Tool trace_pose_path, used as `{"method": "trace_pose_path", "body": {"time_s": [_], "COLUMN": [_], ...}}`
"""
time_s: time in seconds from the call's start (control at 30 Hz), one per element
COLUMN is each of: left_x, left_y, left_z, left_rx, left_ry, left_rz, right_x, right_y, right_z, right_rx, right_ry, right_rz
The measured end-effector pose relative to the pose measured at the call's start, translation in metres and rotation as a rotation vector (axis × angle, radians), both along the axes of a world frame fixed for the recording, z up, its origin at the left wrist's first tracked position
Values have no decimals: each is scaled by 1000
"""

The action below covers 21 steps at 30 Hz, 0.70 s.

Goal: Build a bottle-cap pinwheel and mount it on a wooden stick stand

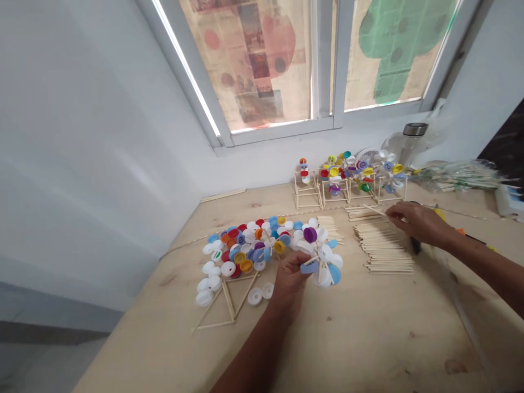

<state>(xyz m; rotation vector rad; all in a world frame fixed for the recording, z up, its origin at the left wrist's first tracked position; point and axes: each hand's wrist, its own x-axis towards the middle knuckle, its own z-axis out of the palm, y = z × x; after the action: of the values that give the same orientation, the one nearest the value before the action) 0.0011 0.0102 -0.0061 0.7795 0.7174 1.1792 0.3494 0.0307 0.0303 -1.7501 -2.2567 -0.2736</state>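
Observation:
My left hand (291, 281) is closed on a wheel made of sticks and bottle caps (326, 261), held above the table's middle. White, light-blue and purple caps ring its outer side. Over on the right, my right hand (415, 221) pinches a thin wooden stick (374, 210) whose far end points left. Beneath and beside that hand lie rows of similar wooden sticks (385, 248). A spread of loose coloured bottle caps (245, 266) lies left of my left hand, and a triangular stick frame (234, 305) rests in front of them.
Several stick stands with cap wheels (335, 188) line the back of the wooden table (327, 349). Behind them is a bottle with a metal lid (415, 129). Bagged sticks (462, 176) and a white power strip (511, 201) lie at right. A wall rises at left.

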Motion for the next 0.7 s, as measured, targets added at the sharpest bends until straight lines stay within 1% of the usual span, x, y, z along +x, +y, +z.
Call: {"method": "trace_pose_path", "body": {"time_s": [0.1,0.2,0.27,0.37,0.5,0.6,0.7], "left_x": [0,0,0,-1,-1,-1,-2], "left_y": [0,-1,-2,-2,-2,1,4], "left_z": [-1,1,2,2,-2,-7,-12], "left_rx": [-1,2,3,-9,-24,-15,-5], "left_ry": [11,1,-4,-13,-22,-23,-28], "left_rz": [-15,-31,-36,-34,-34,-43,-41], "right_x": [2,1,1,1,-2,-7,-10], "right_y": [-7,-11,-12,-12,-9,-1,11], "right_z": [1,0,0,-2,-4,-7,-9], "right_rx": [-18,-56,-66,-50,-14,6,-10], "right_ry": [90,199,223,177,39,-88,-189], "right_rz": [-41,-47,-45,-49,-23,11,37]}}
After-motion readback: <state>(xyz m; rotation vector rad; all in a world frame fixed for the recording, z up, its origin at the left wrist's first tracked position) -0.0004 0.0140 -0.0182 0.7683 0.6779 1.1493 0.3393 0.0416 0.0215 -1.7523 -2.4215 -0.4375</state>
